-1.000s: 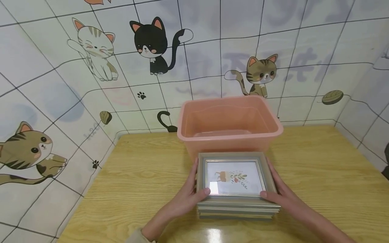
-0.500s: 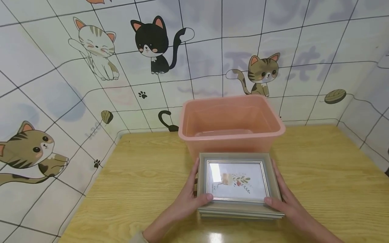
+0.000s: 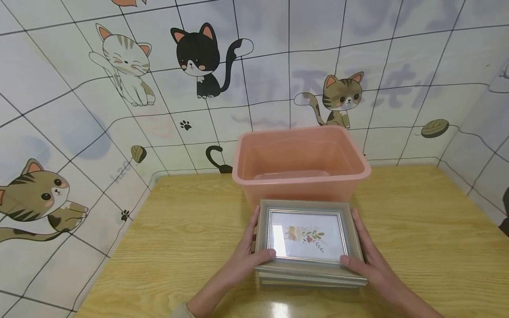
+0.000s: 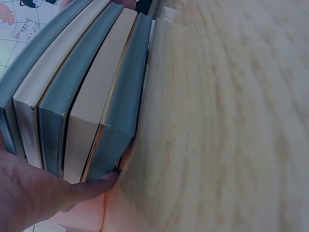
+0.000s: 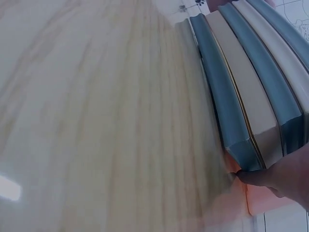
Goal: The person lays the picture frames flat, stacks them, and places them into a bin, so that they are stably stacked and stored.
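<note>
A stack of several picture frames, the top one showing a flower print under glass, is held between both hands in front of the pink bin. My left hand grips its left side, thumb on the top frame's near left corner. On the right side my right hand grips it the same way. Blue-grey and beige frame edges alternate in the left wrist view, where a fingertip reaches the lowest frame's corner. The right wrist view shows the same at the other end. Whether the stack touches the table cannot be told.
The pink plastic bin stands right behind the stack, its open top facing up and no contents visible. Beneath lies a wood-grain table, extending to both sides. A tiled, cat-patterned wall covering borders the back and sides.
Between the hands the stack has tilted slightly, so its top face shows more and its front edges less than a second ago. Both hands keep their grip; the bin stays put.
</note>
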Tool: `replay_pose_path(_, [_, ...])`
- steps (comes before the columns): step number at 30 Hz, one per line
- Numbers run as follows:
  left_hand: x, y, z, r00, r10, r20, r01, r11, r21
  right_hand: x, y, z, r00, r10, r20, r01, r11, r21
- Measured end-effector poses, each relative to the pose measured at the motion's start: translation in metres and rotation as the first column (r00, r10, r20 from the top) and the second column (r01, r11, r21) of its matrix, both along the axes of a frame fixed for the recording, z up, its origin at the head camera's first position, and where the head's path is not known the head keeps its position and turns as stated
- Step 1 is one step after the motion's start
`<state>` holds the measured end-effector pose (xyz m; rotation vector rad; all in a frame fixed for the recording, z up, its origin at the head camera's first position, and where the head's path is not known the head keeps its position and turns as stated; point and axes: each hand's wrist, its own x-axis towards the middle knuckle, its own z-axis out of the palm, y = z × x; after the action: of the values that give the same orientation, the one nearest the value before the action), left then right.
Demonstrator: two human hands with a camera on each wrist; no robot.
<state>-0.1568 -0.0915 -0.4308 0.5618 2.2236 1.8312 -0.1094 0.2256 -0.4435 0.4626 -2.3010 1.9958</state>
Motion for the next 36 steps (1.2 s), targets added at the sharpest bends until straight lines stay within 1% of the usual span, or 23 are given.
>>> replay_pose_path(6, [-0.002,0.001,0.005,1.0,0.02,0.002,-0.019,0.999,-0.047,-0.005,0.001,0.004,0.997,-0.018,0.071,0.017,1.0,0.014])
replay_pose_path(10, [-0.002,-0.001,0.011,0.998,0.032,0.055,-0.028,0.998,-0.06,-0.005,0.0,0.013,0.995,-0.005,0.102,0.001,0.999,0.034])
replay_pose_path(13, [-0.002,-0.001,0.017,0.994,0.04,0.102,-0.035,0.998,-0.046,-0.006,0.0,0.02,0.993,0.007,0.118,-0.015,0.998,0.06])
replay_pose_path(15, [-0.002,0.0,0.02,0.991,0.043,0.124,-0.041,0.999,-0.02,-0.006,0.0,0.024,0.991,0.01,0.131,-0.02,0.997,0.076])
replay_pose_path(19, [0.0,0.003,0.029,0.985,0.034,0.171,-0.039,0.999,0.03,-0.004,0.005,0.031,0.985,0.027,0.17,-0.037,0.998,0.058])
replay_pose_path(22, [0.003,0.005,0.038,0.981,0.019,0.195,-0.031,0.998,0.06,-0.003,0.011,0.035,0.98,0.054,0.194,-0.059,0.998,0.019])
replay_pose_path(24, [0.005,0.007,0.045,0.98,0.008,0.197,-0.024,0.997,0.08,-0.002,0.015,0.039,0.977,0.065,0.204,-0.068,0.998,0.008])
replay_pose_path(28, [0.007,0.009,0.06,0.981,0.008,0.193,-0.027,0.995,0.1,-0.003,0.022,0.047,0.976,0.076,0.206,-0.082,0.996,0.018])
replay_pose_path(32, [0.011,0.012,0.073,0.978,0.01,0.21,-0.037,0.992,0.124,-0.004,0.028,0.059,0.976,0.091,0.197,-0.098,0.995,0.028])
replay_pose_path(36, [0.015,0.011,0.086,0.976,0.015,0.216,-0.048,0.988,0.146,-0.006,0.029,0.072,0.972,0.106,0.209,-0.115,0.993,0.032])
